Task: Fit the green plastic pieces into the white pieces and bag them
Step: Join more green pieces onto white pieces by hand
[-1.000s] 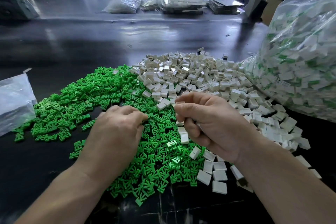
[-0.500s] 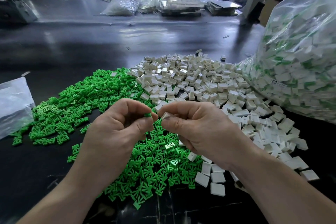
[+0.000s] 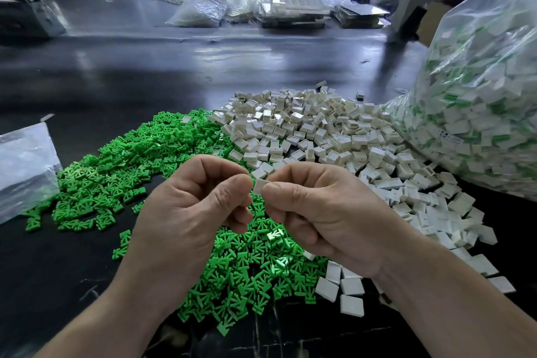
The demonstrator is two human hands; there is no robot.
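Between the fingertips (image 3: 279, 190), raised above the near middle of the table: one small white piece (image 3: 259, 185), pinched by thumb and forefinger of the right hand (image 3: 325, 212), remaining fingers curled into the palm. At its left edge, thumb and forefinger of the left hand (image 3: 191, 206), closed tight together onto that edge, other fingers folded under; cannot tell whether a green piece sits between them, hidden behind the thumb. Both hands lifted clear of the surface, knuckles close together. Directly beneath and out to the left, spread across the dark table (image 3: 174, 73): green heap (image 3: 139, 171), broad and loose, reaching from the near edge toward the far left. Touching it on the far right side: white heap (image 3: 319, 131), trailing nearward along the right past the right wrist, with a few flat squares lying just beside the green at the near end. Right of the white heap and pressed against it: big clear bag (image 3: 479, 96), bulging with white parts showing green edges. At the left edge, just beside the green heap: smaller clear bag (image 3: 23, 166), lying flat, contents unclear. Far across the table: another clear sack (image 3: 200, 13) of pale material, stacked trays (image 3: 293, 13), and further clutter too blurred to name.
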